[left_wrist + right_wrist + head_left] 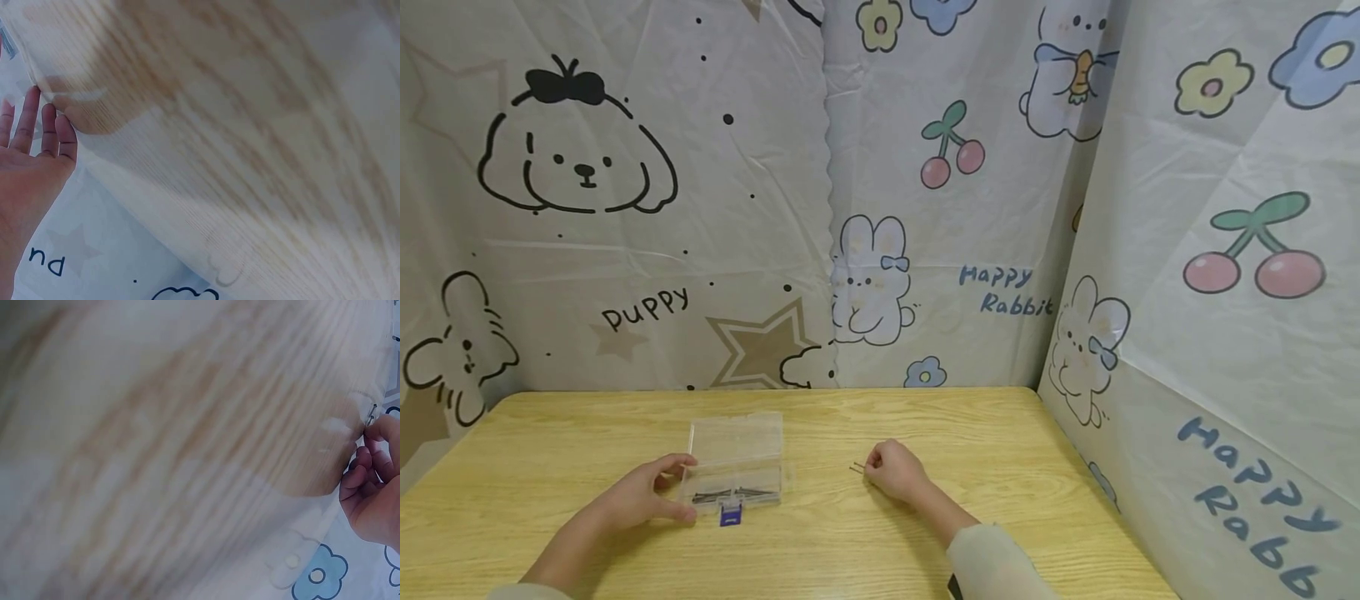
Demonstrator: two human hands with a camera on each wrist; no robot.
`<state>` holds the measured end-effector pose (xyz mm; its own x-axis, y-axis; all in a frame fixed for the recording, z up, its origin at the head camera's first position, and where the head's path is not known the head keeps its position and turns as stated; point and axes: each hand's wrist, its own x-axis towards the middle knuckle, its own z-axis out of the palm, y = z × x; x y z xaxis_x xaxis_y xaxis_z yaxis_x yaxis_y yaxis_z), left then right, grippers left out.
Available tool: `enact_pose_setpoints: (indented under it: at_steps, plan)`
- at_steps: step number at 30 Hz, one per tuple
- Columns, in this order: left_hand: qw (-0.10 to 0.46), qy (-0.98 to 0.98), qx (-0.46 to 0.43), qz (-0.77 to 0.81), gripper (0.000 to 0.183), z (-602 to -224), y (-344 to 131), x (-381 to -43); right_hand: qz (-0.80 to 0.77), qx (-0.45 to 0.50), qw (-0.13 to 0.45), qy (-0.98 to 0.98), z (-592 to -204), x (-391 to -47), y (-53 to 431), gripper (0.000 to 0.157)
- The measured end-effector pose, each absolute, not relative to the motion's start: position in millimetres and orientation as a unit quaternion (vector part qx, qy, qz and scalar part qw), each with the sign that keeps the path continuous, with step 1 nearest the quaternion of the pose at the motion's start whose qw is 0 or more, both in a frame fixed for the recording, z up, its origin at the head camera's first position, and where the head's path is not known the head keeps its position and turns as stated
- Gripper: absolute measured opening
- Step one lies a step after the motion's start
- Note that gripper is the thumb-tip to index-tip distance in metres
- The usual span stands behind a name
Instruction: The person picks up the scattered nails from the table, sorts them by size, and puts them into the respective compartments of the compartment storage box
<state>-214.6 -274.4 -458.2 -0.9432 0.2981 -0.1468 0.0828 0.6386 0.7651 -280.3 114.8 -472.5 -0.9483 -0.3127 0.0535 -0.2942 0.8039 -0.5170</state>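
A clear plastic box (736,442) lies on the table with its lid tipped back. Several thin dark nails (752,492) are inside its front part, and a blue latch (731,514) hangs at its front. My left hand (643,497) holds the box's left side, thumb near the front corner and fingers near the back. In the left wrist view the left hand (31,150) shows its fingers extended, and the box is not visible there. To the right of the box, my right hand (895,472) pinches thin nails (856,468) just over the tabletop; the right wrist view shows this hand (372,481) with its fingers curled.
The wood-grain table (820,550) fills the lower part of the head view. Printed curtains (760,233) hang along its back edge, and another curtain (1210,350) stands close on the right side.
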Motion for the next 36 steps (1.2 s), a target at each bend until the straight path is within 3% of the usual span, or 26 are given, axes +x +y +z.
enact_pose_setpoints:
  at_steps: [20, 36]
  plan:
    - [0.124, 0.894, 0.113, 0.415, 0.079, -456.9, -273.7, -212.4, -0.352, -0.189, 0.023, 0.916, -470.5, -279.6, 118.8, 0.005]
    - [0.128, 0.892, 0.107, 0.419, 0.079, -456.7, -273.1, -212.9, -0.36, -0.225, 0.04, 0.905, -454.6, -277.1, 84.7, 0.004]
